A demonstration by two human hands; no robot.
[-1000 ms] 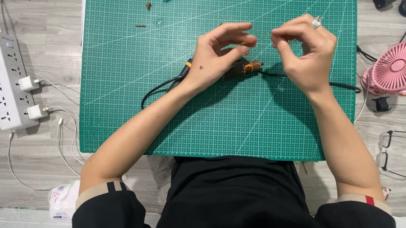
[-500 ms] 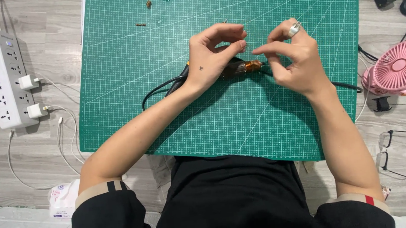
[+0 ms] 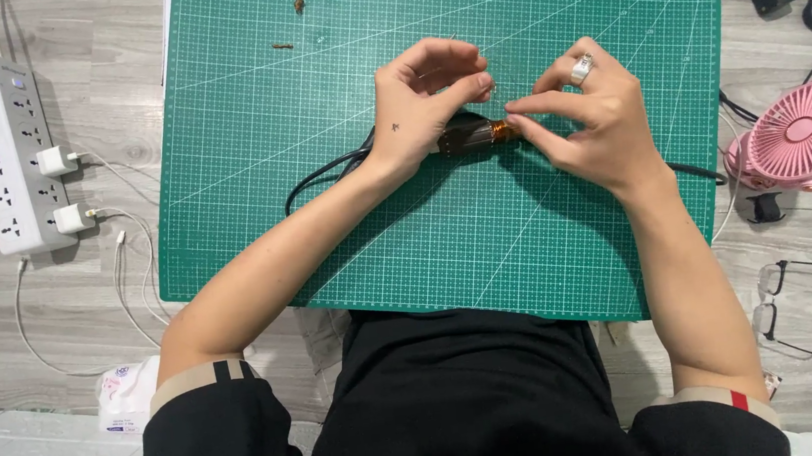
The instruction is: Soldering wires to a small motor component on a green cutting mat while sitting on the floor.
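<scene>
My left hand [image 3: 418, 106] steadies the dark cable joint [image 3: 473, 134] mid-frame; my right hand [image 3: 587, 113] pinches its copper-coloured wrap, best kept taut.

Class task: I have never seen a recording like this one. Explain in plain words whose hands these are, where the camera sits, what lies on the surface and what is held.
There is no machine here: a person works with two bare hands. The single picture comes from a camera worn on the person's head, looking straight down.

A green cutting mat lies on a grey wooden surface. On its middle lies a black cable, and where the hands meet there is a small dark piece wound with copper-coloured material.

The left hand rests on that piece, fingers curled above it. The right hand, wearing a ring, pinches at its end; something thin may be held there, but it is too fine to tell.

Around the mat: a white power strip on the left, a pink fan and spectacles on the right.
</scene>
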